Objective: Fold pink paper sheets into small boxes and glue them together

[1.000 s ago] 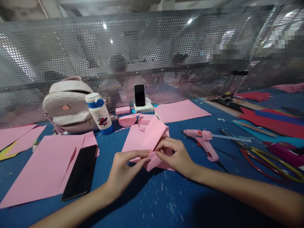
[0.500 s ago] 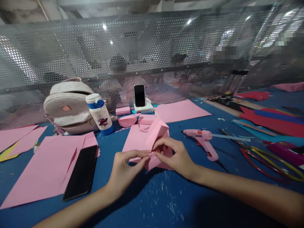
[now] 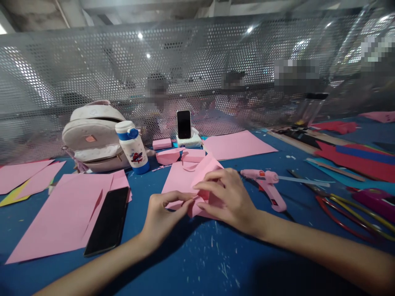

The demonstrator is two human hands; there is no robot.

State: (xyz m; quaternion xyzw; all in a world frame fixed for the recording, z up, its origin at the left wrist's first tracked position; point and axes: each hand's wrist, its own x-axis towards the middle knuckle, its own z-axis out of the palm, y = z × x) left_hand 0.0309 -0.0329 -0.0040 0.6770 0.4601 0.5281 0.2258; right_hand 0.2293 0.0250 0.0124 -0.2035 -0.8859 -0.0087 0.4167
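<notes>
A folded piece of pink paper (image 3: 207,167) stands up above a flat pink sheet (image 3: 174,177) in the middle of the blue table. My left hand (image 3: 162,214) pinches the folded paper's near edge between thumb and fingertips. On the other side, my right hand (image 3: 233,198) has its thumb and fingers apart around the fold; its fingertips are at the paper, but whether they touch it I cannot tell. Part of the fold is hidden behind the right fingers. Right of that hand lies a pink glue gun (image 3: 268,183) with a clear glue stick.
Scissors (image 3: 335,205) and a purple tool (image 3: 375,201) lie at right. A black phone (image 3: 108,222) rests on pink sheets (image 3: 58,213) at left. Behind stand a bottle (image 3: 133,150), a backpack (image 3: 95,142) and another phone (image 3: 184,124), before a perforated metal screen (image 3: 197,53).
My right thumb and fingers have spread from a pinch on the folded paper. The left hand keeps its pinch. The view has shifted slightly, moving the surroundings a little to the right.
</notes>
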